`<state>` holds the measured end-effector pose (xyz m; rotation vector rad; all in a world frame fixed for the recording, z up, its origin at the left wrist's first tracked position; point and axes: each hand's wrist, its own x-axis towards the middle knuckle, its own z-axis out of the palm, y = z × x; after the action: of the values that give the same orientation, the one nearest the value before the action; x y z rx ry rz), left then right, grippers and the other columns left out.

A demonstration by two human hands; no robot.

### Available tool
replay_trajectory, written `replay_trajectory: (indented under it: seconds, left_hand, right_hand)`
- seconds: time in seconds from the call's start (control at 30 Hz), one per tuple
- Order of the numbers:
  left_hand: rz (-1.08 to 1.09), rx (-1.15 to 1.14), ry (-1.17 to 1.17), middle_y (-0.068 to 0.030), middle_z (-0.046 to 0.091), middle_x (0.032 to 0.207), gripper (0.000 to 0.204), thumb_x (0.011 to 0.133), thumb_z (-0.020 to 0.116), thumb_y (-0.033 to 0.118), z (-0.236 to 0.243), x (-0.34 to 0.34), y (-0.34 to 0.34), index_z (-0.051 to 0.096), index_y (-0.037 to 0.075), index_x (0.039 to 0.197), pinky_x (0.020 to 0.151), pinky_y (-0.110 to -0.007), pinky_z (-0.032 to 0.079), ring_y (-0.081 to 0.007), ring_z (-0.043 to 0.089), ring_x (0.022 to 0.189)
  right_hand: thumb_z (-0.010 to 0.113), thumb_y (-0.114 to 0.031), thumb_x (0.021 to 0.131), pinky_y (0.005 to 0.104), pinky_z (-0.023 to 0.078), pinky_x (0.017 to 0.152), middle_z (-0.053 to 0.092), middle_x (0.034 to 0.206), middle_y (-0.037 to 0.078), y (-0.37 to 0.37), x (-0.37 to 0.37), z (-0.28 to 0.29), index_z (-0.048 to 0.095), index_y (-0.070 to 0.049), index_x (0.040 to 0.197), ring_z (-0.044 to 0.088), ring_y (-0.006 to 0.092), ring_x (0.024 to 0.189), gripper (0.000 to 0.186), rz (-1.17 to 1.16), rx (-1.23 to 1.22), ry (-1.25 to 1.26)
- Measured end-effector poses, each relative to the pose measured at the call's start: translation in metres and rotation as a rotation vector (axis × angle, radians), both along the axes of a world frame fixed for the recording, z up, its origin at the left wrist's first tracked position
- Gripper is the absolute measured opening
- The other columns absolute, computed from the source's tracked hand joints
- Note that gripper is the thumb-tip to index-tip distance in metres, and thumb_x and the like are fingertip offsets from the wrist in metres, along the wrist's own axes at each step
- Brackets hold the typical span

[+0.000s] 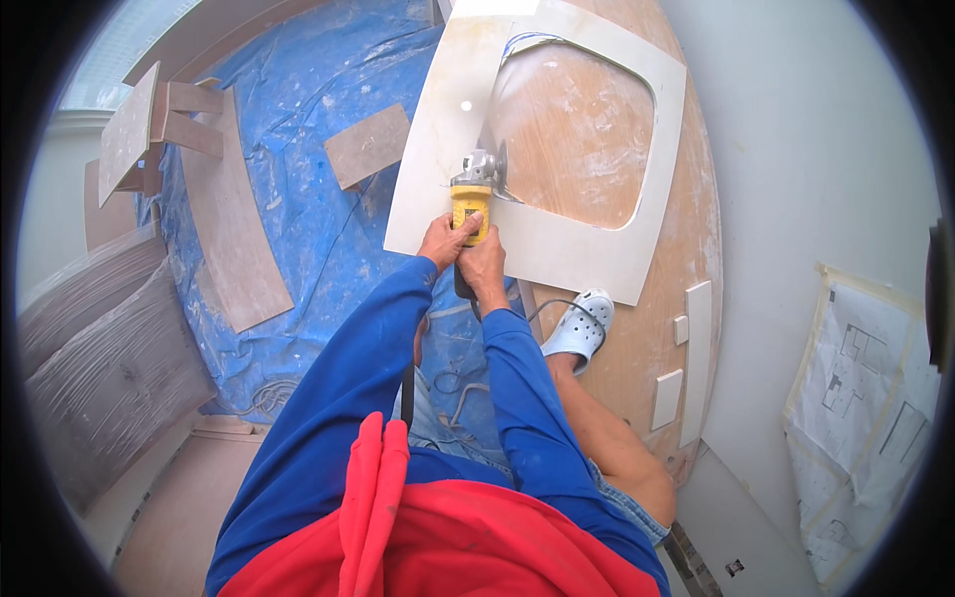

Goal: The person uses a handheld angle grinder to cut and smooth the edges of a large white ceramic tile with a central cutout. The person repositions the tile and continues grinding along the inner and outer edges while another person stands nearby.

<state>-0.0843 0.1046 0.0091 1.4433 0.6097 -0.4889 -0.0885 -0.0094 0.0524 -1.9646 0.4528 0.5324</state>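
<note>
A yellow angle grinder [472, 199] with a grey metal head is gripped in both hands. My left hand [445, 241] wraps its body from the left, while my right hand [483, 264] closes round the rear of the body. The disc [501, 167] stands on edge at the left side of a large rounded cutout in a white panel [567, 261]. Dust blurs the panel just beyond the disc. Through the cutout the wooden board [572, 129] beneath shows, smeared with white dust. My right foot, in a pale clog [580, 324], rests on the board by the panel's near edge.
Dusty blue sheeting [308, 189] covers the floor at left, with a small board [367, 145] and a long curved board [231, 229] on it. White strips [695, 363] lie at right. A cable loops by my foot. Drawings [860, 398] are taped at far right.
</note>
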Motion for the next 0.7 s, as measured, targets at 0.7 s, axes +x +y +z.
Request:
replay_trajectory:
  seconds: [0.7]
  left_hand:
    - [-0.001, 0.032, -0.011, -0.0187, 0.077, 0.107, 0.068, 0.093, 0.078, 0.054, -0.004, 0.0, 0.001, 0.071, -0.01, 0.118, 0.089, -0.035, 0.058, -0.0207, 0.075, 0.097]
  right_hand:
    - [0.088, -0.041, 0.08, 0.0482, 0.058, 0.087, 0.074, 0.108, 0.028, 0.001, 0.001, 0.003, 0.057, 0.005, 0.119, 0.073, 0.0442, 0.103, 0.067, 0.011, -0.013, 0.003]
